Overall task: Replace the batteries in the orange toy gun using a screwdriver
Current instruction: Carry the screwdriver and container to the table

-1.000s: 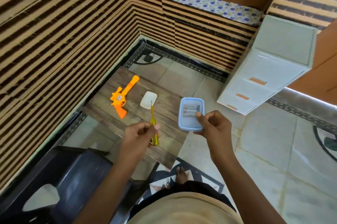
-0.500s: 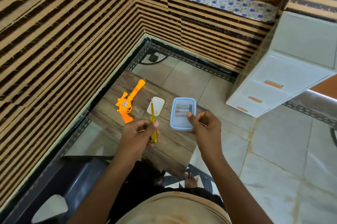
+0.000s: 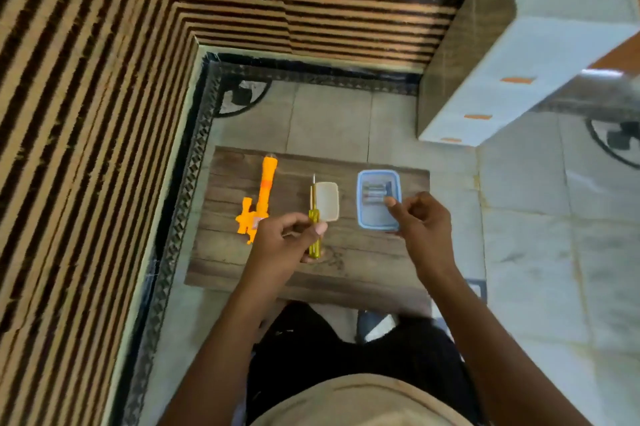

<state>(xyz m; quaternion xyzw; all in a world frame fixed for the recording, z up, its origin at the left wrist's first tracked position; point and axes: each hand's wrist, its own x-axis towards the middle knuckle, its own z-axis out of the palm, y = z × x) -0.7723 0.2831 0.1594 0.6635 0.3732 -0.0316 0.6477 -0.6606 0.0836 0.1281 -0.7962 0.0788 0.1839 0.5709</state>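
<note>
Left hand grips a yellow-handled screwdriver; right hand, fingers curled and empty, hovers over a blue-rimmed plastic box.

Soft, even daylight without hard shadows; the frame is motion-blurred throughout, with wide-angle bending at the edges.

From my remote seat I see a low wooden board lying flat on the pale tiled floor, set into the corner of the room. On the board, left to right: an orange toy gun with its barrel pointing away from the camera; a small white tray near the middle; and a blue-rimmed clear box with batteries lying at its far end. The three are set apart, none touching.
</note>
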